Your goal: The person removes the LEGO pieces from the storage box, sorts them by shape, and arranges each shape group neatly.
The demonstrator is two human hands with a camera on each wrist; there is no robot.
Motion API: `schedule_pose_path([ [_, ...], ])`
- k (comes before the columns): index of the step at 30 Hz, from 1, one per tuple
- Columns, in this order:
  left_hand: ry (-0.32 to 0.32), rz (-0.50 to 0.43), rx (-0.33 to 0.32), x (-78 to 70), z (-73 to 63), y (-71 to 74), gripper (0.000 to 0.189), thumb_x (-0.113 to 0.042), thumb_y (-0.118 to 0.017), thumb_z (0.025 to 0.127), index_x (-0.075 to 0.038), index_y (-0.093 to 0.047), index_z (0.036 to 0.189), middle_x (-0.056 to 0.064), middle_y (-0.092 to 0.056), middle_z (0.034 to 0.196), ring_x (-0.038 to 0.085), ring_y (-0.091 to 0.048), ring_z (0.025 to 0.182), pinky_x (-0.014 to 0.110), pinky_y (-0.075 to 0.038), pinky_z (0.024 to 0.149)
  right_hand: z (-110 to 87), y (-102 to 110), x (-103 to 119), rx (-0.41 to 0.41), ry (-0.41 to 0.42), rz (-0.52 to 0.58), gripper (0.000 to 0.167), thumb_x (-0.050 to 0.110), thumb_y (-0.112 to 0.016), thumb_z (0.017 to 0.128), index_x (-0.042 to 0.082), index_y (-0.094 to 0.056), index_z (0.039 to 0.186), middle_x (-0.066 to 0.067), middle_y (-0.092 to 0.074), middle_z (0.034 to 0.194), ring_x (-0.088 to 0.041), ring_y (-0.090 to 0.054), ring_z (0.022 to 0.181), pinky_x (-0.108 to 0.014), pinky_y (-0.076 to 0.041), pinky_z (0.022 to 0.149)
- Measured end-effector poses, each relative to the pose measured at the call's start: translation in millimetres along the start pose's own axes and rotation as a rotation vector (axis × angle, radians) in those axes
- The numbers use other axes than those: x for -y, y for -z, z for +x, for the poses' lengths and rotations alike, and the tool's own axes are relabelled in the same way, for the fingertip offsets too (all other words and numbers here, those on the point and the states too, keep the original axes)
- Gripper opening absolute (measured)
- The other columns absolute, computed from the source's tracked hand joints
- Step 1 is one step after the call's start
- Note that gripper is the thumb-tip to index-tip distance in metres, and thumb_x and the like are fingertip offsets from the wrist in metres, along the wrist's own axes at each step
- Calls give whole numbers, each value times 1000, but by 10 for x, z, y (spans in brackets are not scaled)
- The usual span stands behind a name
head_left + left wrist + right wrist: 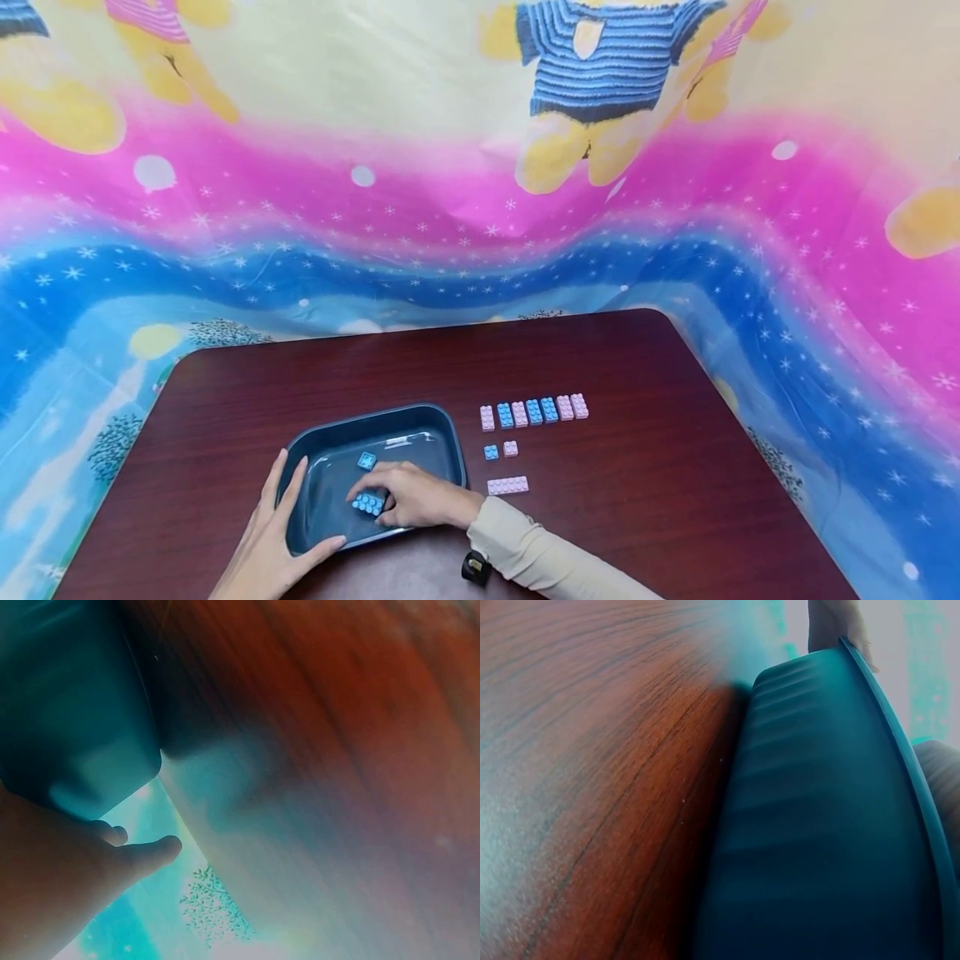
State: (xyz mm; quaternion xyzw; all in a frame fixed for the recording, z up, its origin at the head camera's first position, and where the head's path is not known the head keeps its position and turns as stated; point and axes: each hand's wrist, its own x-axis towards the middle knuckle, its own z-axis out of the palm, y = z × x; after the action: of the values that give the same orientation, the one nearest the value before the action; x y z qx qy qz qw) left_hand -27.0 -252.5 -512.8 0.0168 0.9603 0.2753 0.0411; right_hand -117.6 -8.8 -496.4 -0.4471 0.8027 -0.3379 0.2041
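Note:
The dark blue-grey tray (442, 414) rests on the table. My left hand (266, 533) spreads over its near left corner, fingers along the left wall and thumb against the front rim. Inside the tray, a blue toy building brick (367, 504) sits between the fingers and thumb of my right hand (412, 496), which pinches it. A smaller blue brick (367, 460) lies in the tray just beyond that hand. In the right wrist view the tray's long side wall (817, 810) hides the bricks.
Right of the tray stands a row of several pink and blue bricks (533, 412). Below it are a small blue brick (491, 452), a small pink brick (511, 449) and a long pink brick (507, 485). A patterned curtain (420, 225) hangs behind the brown table (637, 467).

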Motion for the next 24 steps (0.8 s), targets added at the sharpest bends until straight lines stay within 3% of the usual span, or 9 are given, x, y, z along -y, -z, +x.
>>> schedule_pose_path([
  [17,5,18,-2,3,1,-12,126,-63,-81,84,-12,-7,171,21,5,174,64,-34,137,86,-37,95,-74,37,5,-88,18,93,42,4,-81,93,9,-69,133,-5,-67,128,9,-63,84,-7,-52,76],
  [24,5,8,-2,-5,6,-11,125,-63,-81,84,-12,-7,171,22,5,174,64,-34,138,87,-36,96,-148,106,-30,-90,-2,105,43,10,-81,95,11,-68,136,-4,-70,125,5,-64,94,-9,-52,82],
])
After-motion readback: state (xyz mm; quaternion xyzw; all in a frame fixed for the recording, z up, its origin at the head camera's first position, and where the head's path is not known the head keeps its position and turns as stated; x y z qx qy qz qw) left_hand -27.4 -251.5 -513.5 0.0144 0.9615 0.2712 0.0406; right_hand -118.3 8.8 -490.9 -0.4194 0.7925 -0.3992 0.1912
